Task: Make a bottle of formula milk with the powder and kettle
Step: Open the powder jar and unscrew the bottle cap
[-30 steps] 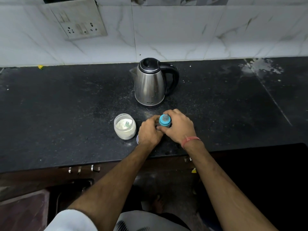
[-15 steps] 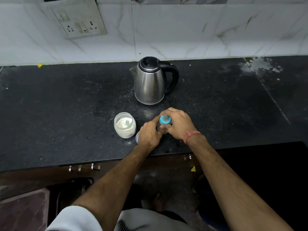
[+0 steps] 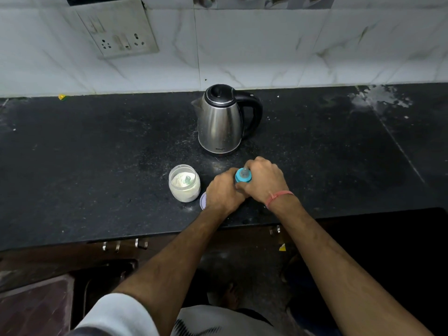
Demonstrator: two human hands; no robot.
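Both hands wrap the bottle (image 3: pixel 243 177) at the counter's (image 3: pixel 97 154) front edge: left hand (image 3: pixel 224 191) grips its body, right hand (image 3: pixel 265 181) clasps the blue cap, kettle (image 3: pixel 221 122) just behind, open powder jar (image 3: pixel 184 183) left.

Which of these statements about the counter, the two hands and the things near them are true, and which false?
1. The steel kettle with the black handle stands upright behind the hands. True.
2. The clear powder jar has its lid on. False: it is open.
3. The right hand grips the blue-capped baby bottle. True.
4. The left hand rests on the kettle. False: it is at the bottle.
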